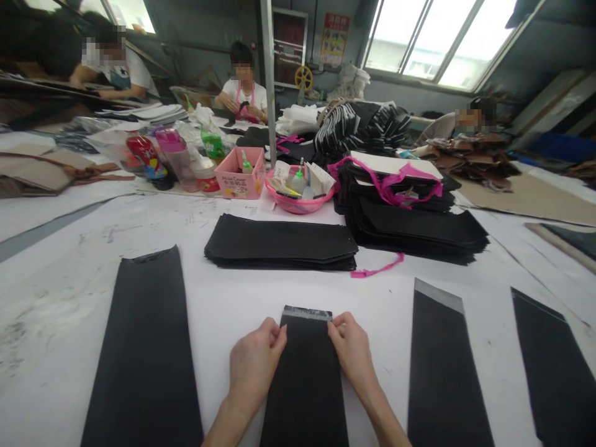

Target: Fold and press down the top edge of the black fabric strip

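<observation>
A long black strip (307,379) of sheet material lies before me, with a grey band and a rough dark edge across its far end. My left hand (255,357) pinches its left edge near that end. On the opposite edge, my right hand (351,347) grips at about the same height, thumb and fingers together. To the left rests a wider black panel (144,347). Right of my hands are a black panel with a grey end band (442,366) and another black panel (554,360) farther out.
Behind the strip sits a stack of black pieces (282,242), with more stacked pieces (414,230) to its right. A pink ribbon (379,268) lies nearby. Farther back are a pink basin (300,203), a pink box (239,180) and bottles (149,161). Several people work beyond.
</observation>
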Motion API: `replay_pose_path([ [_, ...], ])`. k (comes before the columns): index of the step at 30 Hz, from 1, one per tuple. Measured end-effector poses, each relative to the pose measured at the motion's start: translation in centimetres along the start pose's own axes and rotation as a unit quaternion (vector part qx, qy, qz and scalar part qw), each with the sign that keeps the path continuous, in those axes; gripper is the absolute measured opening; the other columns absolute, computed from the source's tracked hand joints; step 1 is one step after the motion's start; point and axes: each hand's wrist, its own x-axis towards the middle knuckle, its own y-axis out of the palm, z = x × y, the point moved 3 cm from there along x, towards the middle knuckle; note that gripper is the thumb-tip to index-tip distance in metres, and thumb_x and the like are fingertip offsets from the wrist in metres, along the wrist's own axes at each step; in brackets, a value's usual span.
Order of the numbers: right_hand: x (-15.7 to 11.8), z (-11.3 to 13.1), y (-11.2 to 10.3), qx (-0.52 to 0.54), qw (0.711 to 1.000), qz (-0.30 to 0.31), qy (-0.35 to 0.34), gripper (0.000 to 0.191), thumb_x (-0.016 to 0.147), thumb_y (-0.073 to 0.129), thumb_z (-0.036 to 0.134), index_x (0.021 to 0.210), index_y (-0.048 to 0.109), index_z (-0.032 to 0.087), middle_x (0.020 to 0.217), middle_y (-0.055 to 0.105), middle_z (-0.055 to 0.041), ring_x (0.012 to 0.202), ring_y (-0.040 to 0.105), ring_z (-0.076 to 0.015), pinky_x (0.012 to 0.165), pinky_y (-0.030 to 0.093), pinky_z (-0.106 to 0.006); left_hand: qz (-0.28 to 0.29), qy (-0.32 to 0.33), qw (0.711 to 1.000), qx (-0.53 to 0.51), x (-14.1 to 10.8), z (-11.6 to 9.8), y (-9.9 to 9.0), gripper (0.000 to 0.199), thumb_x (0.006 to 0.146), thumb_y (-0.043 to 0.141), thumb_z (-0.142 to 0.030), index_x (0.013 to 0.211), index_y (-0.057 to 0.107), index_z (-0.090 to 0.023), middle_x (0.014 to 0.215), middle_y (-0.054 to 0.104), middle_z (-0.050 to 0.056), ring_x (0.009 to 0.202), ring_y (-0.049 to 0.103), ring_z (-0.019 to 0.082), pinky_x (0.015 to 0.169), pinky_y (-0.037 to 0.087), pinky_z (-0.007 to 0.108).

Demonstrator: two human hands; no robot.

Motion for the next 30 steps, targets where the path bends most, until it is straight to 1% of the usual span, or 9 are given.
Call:
replay_pose_path([
  [4,0.00,0.03,0.02,0.001,1.000,0.001,-0.003,0.019,0.078,0.048,0.039,0.068,0.044,0.023,0.042,0.045,0.0072,0.042,0.044,-0.0140,0.046,0.028,-0.024,0.005,0.000,1.000,-0.001,0.03,-0.06,-0.06,0.025,0.088,0.052,-0.039,0.070,0.055,-0.023,0.053,0.056,-0.006,0.050,0.049,0.010,0.052,0.019,0.025],
  [11,0.06,0.03,0.05,-0.006,1.000,-0.002,0.003,0.018,0.077,0.049,0.037,0.067,0.044,0.023,0.043,0.046,0.0072,0.042,0.045,-0.0141,0.047,0.029,-0.024,-0.003,0.009,1.000,0.003,0.14,-0.06,0.01,0.025,0.088,0.052,-0.039,0.069,0.054,-0.023,0.053,0.056,-0.006,0.051,0.050,0.011,0.052,0.019,0.025],
  [20,0.07,0.13,-0.01,-0.001,1.000,-0.002,0.004,0.017,0.076,0.050,0.037,0.067,0.045,0.024,0.043,0.047,0.0065,0.044,0.046,-0.0151,0.047,0.029,-0.024,0.012,0.000,1.000,0.015,0.19,-0.22,-0.14,0.025,0.088,0.051,-0.039,0.071,0.055,-0.022,0.056,0.058,-0.005,0.052,0.052,0.012,0.052,0.021,0.025],
  [30,-0.02,0.11,0.13,-0.006,1.000,-0.004,0.013,0.015,0.077,0.049,0.032,0.067,0.043,0.024,0.044,0.046,0.0069,0.046,0.047,-0.0153,0.049,0.030,-0.024,0.007,0.008,1.000,0.026,0.14,0.04,0.02,0.028,0.089,0.048,-0.041,0.068,0.051,-0.023,0.053,0.055,-0.005,0.050,0.048,0.012,0.052,0.017,0.025],
])
